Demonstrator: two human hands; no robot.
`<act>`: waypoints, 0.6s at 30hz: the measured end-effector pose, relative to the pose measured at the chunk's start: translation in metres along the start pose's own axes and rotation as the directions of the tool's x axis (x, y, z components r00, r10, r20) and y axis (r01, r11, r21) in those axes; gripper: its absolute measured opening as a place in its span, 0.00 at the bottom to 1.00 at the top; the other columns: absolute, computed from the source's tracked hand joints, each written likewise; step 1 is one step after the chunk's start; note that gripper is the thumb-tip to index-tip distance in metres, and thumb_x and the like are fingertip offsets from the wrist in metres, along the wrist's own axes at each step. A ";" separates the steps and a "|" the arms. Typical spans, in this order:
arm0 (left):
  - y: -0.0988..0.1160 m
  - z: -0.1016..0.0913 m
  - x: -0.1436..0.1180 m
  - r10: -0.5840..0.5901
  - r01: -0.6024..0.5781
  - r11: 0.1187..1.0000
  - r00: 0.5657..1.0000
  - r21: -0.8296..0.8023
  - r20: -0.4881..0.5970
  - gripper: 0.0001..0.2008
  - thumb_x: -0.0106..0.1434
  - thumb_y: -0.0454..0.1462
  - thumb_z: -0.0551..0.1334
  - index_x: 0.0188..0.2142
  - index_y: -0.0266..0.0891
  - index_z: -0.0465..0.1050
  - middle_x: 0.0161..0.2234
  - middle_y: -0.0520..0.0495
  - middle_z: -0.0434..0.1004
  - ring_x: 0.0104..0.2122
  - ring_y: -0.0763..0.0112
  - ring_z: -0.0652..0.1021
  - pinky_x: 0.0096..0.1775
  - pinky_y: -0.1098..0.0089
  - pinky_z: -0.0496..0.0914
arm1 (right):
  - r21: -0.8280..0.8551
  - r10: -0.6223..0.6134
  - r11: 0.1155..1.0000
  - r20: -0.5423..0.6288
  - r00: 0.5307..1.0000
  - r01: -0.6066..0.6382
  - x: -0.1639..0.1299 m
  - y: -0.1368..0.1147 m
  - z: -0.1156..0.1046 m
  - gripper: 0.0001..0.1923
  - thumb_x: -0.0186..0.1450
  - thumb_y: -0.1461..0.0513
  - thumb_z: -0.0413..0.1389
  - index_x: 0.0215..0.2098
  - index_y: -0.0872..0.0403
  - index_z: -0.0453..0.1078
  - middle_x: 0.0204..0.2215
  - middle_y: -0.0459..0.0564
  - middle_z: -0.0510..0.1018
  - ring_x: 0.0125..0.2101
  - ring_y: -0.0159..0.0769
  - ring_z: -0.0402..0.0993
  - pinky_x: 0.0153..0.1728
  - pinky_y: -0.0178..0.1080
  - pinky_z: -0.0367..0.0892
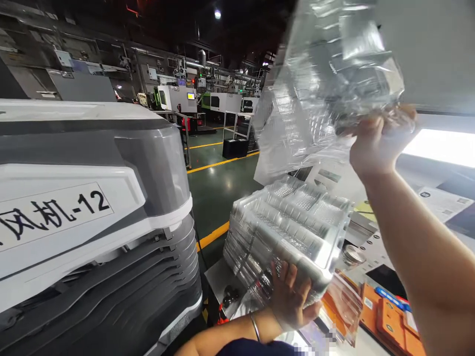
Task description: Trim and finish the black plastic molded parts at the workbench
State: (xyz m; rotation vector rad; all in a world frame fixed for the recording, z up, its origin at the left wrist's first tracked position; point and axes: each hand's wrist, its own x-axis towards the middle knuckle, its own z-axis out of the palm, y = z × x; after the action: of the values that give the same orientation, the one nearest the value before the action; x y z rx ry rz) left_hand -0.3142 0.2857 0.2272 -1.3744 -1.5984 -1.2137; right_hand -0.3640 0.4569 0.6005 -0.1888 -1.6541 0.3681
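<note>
A stack of clear plastic blister trays (285,222) stands on the work table, its upper tray showing moulded compartments. My left hand (291,299), with a metal bangle at the wrist, lies against the near side of the stack, fingers spread. Raised above the stack on the right, my right hand (380,136) is closed on a crinkled clear plastic bag (315,84). The bag hangs to the left of that hand, over the far end of the trays, and is partly blurred. Its exact shape is hard to make out.
A large grey and white machine (156,163) fills the left. Orange plates (393,321), a blue tool (389,298) and printed sheets (438,202) lie on the table at right. A bright lamp (441,148) shines behind my right arm. Beyond are a green floor and other machines.
</note>
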 end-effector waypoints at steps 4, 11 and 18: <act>0.000 -0.002 0.003 -0.010 0.010 0.999 1.000 -0.033 -0.006 0.44 0.54 0.45 0.62 0.67 0.40 0.44 0.69 0.40 0.36 0.65 0.47 0.52 0.58 0.39 0.61 | 0.084 -0.305 0.950 0.442 0.844 0.300 -0.039 -0.024 -0.037 0.32 0.47 0.32 0.54 0.22 0.51 0.64 0.19 0.44 0.69 0.21 0.30 0.66 0.24 0.39 0.62; -0.010 -0.031 0.010 -0.053 0.063 0.970 0.998 -0.235 0.046 0.33 0.63 0.40 0.53 0.65 0.39 0.45 0.66 0.38 0.48 0.64 0.53 0.56 0.60 0.45 0.58 | 0.134 -0.232 0.949 0.910 0.343 0.286 -0.155 -0.020 -0.082 0.17 0.67 0.49 0.47 0.30 0.51 0.66 0.23 0.49 0.70 0.25 0.37 0.65 0.27 0.41 0.63; -0.038 -0.075 0.100 -0.032 -0.031 0.930 0.986 -0.367 -0.164 0.26 0.62 0.36 0.54 0.60 0.42 0.53 0.62 0.40 0.60 0.64 0.57 0.58 0.64 0.47 0.49 | -0.010 -0.151 0.959 0.827 0.542 0.282 -0.196 0.002 -0.111 0.07 0.66 0.61 0.49 0.32 0.53 0.66 0.24 0.49 0.71 0.28 0.37 0.66 0.36 0.44 0.63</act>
State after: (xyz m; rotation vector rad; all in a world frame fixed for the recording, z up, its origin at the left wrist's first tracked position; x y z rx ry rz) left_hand -0.3758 0.2477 0.3357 -1.4507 -1.2967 -1.6464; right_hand -0.2313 0.4068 0.4257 0.1249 -2.6246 0.1296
